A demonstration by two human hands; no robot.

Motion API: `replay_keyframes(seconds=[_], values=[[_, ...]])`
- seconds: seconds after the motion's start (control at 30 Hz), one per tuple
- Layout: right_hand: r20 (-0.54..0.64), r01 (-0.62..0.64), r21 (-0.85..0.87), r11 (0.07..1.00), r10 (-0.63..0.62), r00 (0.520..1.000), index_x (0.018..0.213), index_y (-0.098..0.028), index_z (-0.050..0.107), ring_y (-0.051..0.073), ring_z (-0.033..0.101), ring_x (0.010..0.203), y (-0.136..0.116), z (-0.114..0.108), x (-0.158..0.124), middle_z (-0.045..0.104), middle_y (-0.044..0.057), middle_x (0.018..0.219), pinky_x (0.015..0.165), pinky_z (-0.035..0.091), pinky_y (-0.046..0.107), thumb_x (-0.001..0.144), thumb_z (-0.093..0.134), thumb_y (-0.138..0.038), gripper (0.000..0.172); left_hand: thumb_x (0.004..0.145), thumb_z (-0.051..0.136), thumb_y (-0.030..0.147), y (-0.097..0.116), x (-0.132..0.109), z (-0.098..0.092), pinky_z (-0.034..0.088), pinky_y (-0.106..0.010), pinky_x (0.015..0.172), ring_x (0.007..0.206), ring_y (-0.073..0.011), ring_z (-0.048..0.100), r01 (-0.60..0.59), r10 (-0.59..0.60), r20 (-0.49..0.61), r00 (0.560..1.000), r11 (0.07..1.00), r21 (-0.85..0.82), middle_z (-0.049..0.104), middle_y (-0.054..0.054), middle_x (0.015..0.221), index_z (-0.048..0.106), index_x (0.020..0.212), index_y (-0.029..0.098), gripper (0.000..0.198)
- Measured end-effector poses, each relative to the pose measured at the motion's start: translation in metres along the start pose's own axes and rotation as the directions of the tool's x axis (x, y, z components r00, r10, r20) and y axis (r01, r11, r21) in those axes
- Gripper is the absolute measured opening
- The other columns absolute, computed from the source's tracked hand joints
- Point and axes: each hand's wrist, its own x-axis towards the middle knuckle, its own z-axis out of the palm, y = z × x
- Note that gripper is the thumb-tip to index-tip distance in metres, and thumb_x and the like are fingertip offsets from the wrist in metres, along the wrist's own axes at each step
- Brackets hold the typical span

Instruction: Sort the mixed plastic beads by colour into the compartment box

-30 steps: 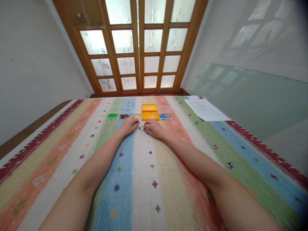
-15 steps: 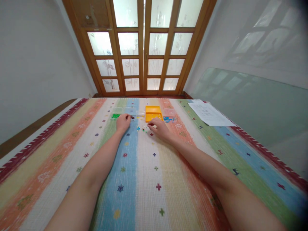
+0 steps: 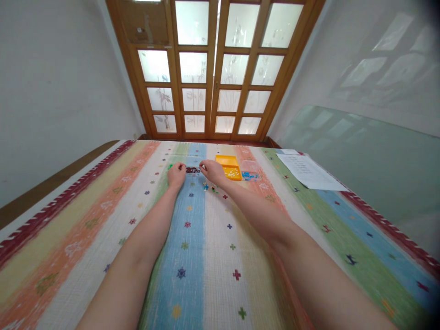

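My left hand (image 3: pixel 176 175) is closed at the left side of a heap of small dark brown pieces (image 3: pixel 193 170). Its fingertips are pressed together, and whatever they hold is too small to make out. On the heap's other side my right hand (image 3: pixel 212 171) hovers with thumb and forefinger in a pinch; I cannot see what is between them. Partly behind the left hand lie small green pieces (image 3: pixel 170 166). Just below the right hand, tiny blue and white pieces (image 3: pixel 206 187) and a few dark and green ones (image 3: pixel 213 189) lie on the cloth.
A yellow box (image 3: pixel 228 160) with its lid raised holds small white pieces, right of my right hand. Beside it a clear box (image 3: pixel 250 166) contains blue pieces (image 3: pixel 250 176). Printed sheets (image 3: pixel 309 172) lie on the striped tablecloth (image 3: pixel 213 238) at the right. Glazed doors stand beyond.
My right hand has moved left and a little away from me, from near the yellow box to the brown pieces. The left hand stays about where it was. The view has shifted slightly.
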Motion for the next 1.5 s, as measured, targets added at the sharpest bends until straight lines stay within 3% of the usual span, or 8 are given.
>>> replay_keyframes(seconds=[0.2, 0.43, 0.6, 0.77, 0.97, 1.27, 1.5], values=[[0.042, -0.087, -0.037, 0.996, 0.088, 0.995, 0.111, -0.025, 0.074, 0.024, 0.067, 0.094, -0.005, 0.020, 0.012, 0.076, 0.008, 0.107, 0.080, 0.046, 0.031, 0.103, 0.052, -0.033, 0.025, 0.094, 0.051, 0.029, 0.002, -0.001, 0.002, 0.046, -0.032, 0.081, 0.089, -0.0238, 0.068, -0.046, 0.046, 0.015, 0.999, 0.999, 0.000, 0.077, -0.009, 0.096, 0.076, 0.097, 0.020, 0.027], [0.058, -0.035, 0.016, 0.999, 0.034, 0.998, 0.115, -0.024, 0.074, 0.022, 0.067, 0.101, 0.010, 0.003, -0.013, 0.076, 0.007, 0.111, 0.084, 0.045, 0.028, 0.103, 0.052, -0.033, 0.026, 0.097, 0.050, 0.028, 0.025, -0.018, 0.013, 0.046, -0.030, 0.081, 0.090, -0.0207, 0.066, -0.182, 0.172, 0.136, 0.976, 0.981, 0.070, 0.076, -0.007, 0.097, 0.074, 0.097, 0.020, 0.026], [0.058, -0.005, 0.034, 0.999, 0.003, 0.998, 0.109, -0.023, 0.075, 0.021, 0.067, 0.095, 0.032, -0.010, -0.050, 0.076, 0.006, 0.105, 0.080, 0.043, 0.028, 0.101, 0.055, -0.029, 0.021, 0.097, 0.052, 0.026, 0.049, -0.039, 0.030, 0.045, -0.034, 0.087, 0.096, -0.0232, 0.064, -0.442, 0.396, 0.283, 0.873, 0.890, 0.117, 0.074, -0.009, 0.099, 0.074, 0.098, 0.020, 0.023], [0.119, 0.117, 0.035, 0.993, -0.120, 0.986, 0.102, -0.021, 0.076, 0.019, 0.062, 0.091, 0.044, -0.015, -0.080, 0.072, 0.007, 0.097, 0.078, 0.040, 0.028, 0.099, 0.059, -0.026, 0.018, 0.098, 0.051, 0.027, 0.055, -0.051, 0.029, 0.042, -0.037, 0.087, 0.096, -0.0247, 0.062, -0.616, 0.516, 0.396, 0.760, 0.766, 0.184, 0.072, -0.010, 0.096, 0.072, 0.093, 0.020, 0.022], [0.137, 0.219, -0.015, 0.976, -0.215, 0.967, 0.099, -0.020, 0.076, 0.022, 0.056, 0.095, 0.038, -0.019, -0.092, 0.067, 0.009, 0.096, 0.080, 0.038, 0.031, 0.098, 0.063, -0.029, 0.016, 0.098, 0.051, 0.026, 0.054, -0.054, 0.023, 0.043, -0.036, 0.084, 0.092, -0.0233, 0.060, -0.652, 0.539, 0.440, 0.718, 0.743, 0.153, 0.069, -0.009, 0.092, 0.071, 0.090, 0.020, 0.023], [0.160, 0.184, 0.083, 0.979, -0.195, 0.968, 0.098, -0.020, 0.075, 0.020, 0.056, 0.092, 0.034, -0.022, -0.091, 0.066, 0.007, 0.096, 0.079, 0.039, 0.030, 0.096, 0.069, -0.031, 0.013, 0.099, 0.050, 0.028, 0.046, -0.060, 0.018, 0.045, -0.036, 0.085, 0.094, -0.0228, 0.060, -0.701, 0.590, 0.467, 0.659, 0.706, 0.097, 0.064, -0.008, 0.093, 0.072, 0.091, 0.021, 0.024], [0.110, 0.128, 0.109, 0.986, -0.140, 0.984, 0.094, -0.019, 0.074, 0.020, 0.056, 0.091, 0.036, -0.014, -0.090, 0.065, 0.006, 0.092, 0.079, 0.038, 0.030, 0.096, 0.068, -0.027, 0.010, 0.096, 0.057, 0.032, 0.047, -0.063, 0.006, 0.047, -0.038, 0.093, 0.102, -0.0233, 0.060, -0.741, 0.644, 0.496, 0.582, 0.672, -0.003, 0.065, -0.007, 0.105, 0.071, 0.110, 0.024, 0.021]])
